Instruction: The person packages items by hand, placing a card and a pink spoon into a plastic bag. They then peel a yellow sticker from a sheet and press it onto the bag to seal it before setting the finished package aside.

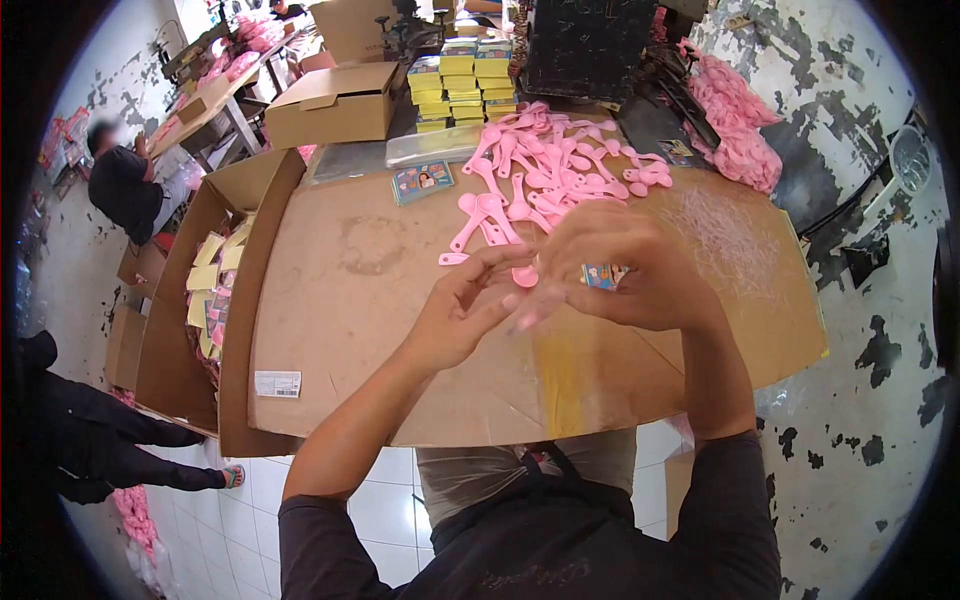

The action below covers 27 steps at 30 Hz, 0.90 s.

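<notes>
My left hand (462,312) is closed, its fingertips and thumb pinching at a pink measuring spoon (525,276) in front of me. Around the fingertips there is a faint clear plastic sheen. My right hand (640,268) meets it from the right, slightly smeared by motion, with fingers curled. A small printed card (604,276) shows within the curl of that hand. Just beyond both hands spreads a loose pile of pink spoons (550,165). To its left, a stack of printed cards (422,182) lies on the cardboard tabletop (340,300).
An open carton (235,330) with packed yellow-backed cards stands at left. Behind are a closed box (335,103), stacked card bundles (460,82) and clear plastic sleeves (432,146). Thin clear scraps (725,240) lie at right. One person (125,185) sits far left; another (95,420) is nearer.
</notes>
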Motion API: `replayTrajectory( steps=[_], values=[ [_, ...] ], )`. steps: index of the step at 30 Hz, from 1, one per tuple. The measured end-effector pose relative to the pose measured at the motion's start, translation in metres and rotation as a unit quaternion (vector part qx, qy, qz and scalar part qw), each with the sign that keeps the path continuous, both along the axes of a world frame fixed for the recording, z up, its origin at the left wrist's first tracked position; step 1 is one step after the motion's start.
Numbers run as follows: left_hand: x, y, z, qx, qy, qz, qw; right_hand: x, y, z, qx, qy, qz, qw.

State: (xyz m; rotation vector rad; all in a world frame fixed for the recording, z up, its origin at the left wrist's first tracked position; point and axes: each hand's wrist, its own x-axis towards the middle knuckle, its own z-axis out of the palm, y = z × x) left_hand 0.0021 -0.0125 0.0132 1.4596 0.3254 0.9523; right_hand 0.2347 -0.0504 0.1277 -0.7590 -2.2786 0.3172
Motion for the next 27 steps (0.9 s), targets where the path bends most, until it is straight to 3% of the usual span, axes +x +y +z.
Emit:
replayTrajectory(
  steps=[3, 5, 8, 11, 12, 15, 18, 20, 27],
  values=[
    [-0.003, -0.006, 0.006, 0.137, 0.055, 0.032, 0.988, -0.008, -0.011, 0.004, -0.077, -0.074, -0.111, 0.988],
    [0.000, -0.010, 0.002, 0.206, 0.078, 0.075, 0.973, -0.011, -0.015, 0.005, -0.109, -0.021, -0.118, 0.987],
    [0.006, -0.014, 0.011, 0.165, 0.058, 0.071, 0.982, -0.012, -0.015, 0.000, -0.119, 0.033, -0.127, 0.984],
    [0.007, -0.019, 0.020, 0.014, 0.063, 0.071, 0.995, -0.010, -0.013, -0.010, -0.121, 0.055, -0.142, 0.981],
    [0.007, -0.018, 0.018, 0.014, 0.074, 0.075, 0.994, -0.009, -0.011, -0.014, -0.124, 0.058, -0.146, 0.980],
    [0.005, -0.014, 0.011, 0.020, 0.109, 0.092, 0.990, -0.014, -0.001, -0.034, 0.074, 0.065, -0.257, 0.961],
    [0.004, -0.013, 0.010, 0.051, 0.133, 0.116, 0.983, -0.014, 0.002, -0.045, 0.222, -0.019, -0.204, 0.953],
    [0.007, -0.015, 0.004, 0.085, 0.126, 0.134, 0.979, -0.023, -0.002, -0.049, 0.224, -0.064, -0.195, 0.953],
    [0.008, -0.020, 0.008, 0.162, 0.282, 0.153, 0.933, -0.025, 0.008, -0.067, 0.245, -0.214, -0.195, 0.925]
  ],
)
